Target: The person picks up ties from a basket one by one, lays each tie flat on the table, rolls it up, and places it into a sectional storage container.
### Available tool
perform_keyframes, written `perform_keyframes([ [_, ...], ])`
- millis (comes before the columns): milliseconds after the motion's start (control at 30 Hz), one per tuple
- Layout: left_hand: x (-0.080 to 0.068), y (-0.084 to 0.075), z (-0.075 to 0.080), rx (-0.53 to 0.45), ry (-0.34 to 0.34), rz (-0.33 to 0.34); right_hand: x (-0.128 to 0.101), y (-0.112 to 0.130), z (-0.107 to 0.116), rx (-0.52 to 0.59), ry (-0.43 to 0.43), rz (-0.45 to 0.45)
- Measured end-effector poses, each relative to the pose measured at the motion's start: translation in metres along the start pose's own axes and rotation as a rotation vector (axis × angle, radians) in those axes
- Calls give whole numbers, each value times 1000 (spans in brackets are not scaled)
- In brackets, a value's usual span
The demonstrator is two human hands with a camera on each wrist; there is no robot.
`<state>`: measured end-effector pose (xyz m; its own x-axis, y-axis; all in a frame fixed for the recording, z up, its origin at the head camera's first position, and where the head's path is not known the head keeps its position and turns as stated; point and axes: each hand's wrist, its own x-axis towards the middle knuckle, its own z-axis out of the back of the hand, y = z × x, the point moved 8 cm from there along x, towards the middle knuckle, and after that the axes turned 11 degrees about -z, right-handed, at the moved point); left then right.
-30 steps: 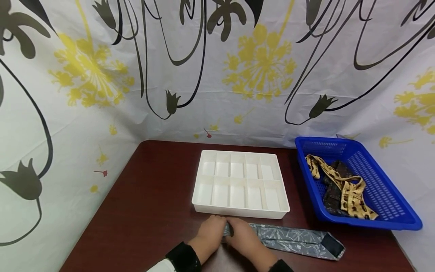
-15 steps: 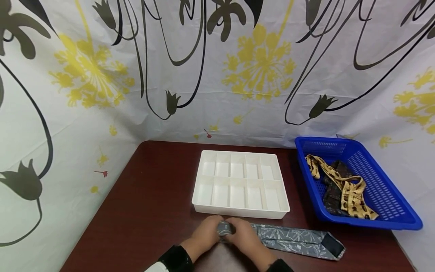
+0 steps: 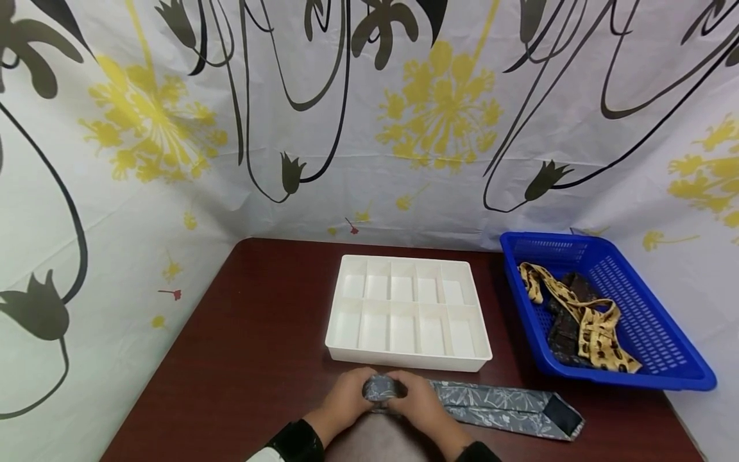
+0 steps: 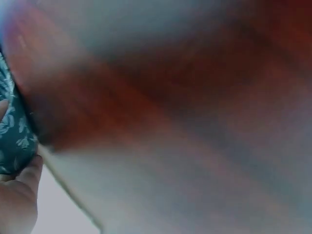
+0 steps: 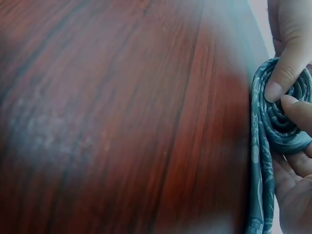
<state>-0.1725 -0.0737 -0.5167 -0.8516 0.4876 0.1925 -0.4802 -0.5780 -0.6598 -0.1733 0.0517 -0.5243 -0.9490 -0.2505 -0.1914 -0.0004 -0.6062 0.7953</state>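
A grey-blue patterned necktie [image 3: 502,405] lies along the table in front of the white tray, its wide end with a dark lining patch to the right. Its other end is wound into a coil, whose layers show in the right wrist view. My left hand [image 3: 345,399] holds the coil from the left, and my right hand [image 3: 420,403] grips it from the right. In the right wrist view, both thumbs press on the coil's side. Left fingers [image 4: 29,178] touch the patterned cloth at the edge of the left wrist view; most of that hand is out of frame.
Just beyond the hands stands a white tray [image 3: 406,359] with several compartments, none holding anything. A blue basket [image 3: 664,321] at the right contains a yellow-and-black strip [image 3: 603,337] and dark cloth [image 3: 564,333]. Patterned white sheeting [image 3: 369,212] hangs around the brown table [image 3: 260,321].
My left hand has shifted a little left, then settled, and more of the coil shows between the hands. My right hand has hardly moved. The necktie's flat end stays nearly in place.
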Motion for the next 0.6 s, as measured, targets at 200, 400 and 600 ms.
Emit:
perform_keyframes([
  [200,8,-14,-1,246,114,-16,-2,3,0,-85,-19,-3],
  [400,15,-27,-3,466,259,75,-7,18,2,-182,-47,49],
  [600,19,-34,-4,586,303,117,-9,29,3,-254,-76,64],
])
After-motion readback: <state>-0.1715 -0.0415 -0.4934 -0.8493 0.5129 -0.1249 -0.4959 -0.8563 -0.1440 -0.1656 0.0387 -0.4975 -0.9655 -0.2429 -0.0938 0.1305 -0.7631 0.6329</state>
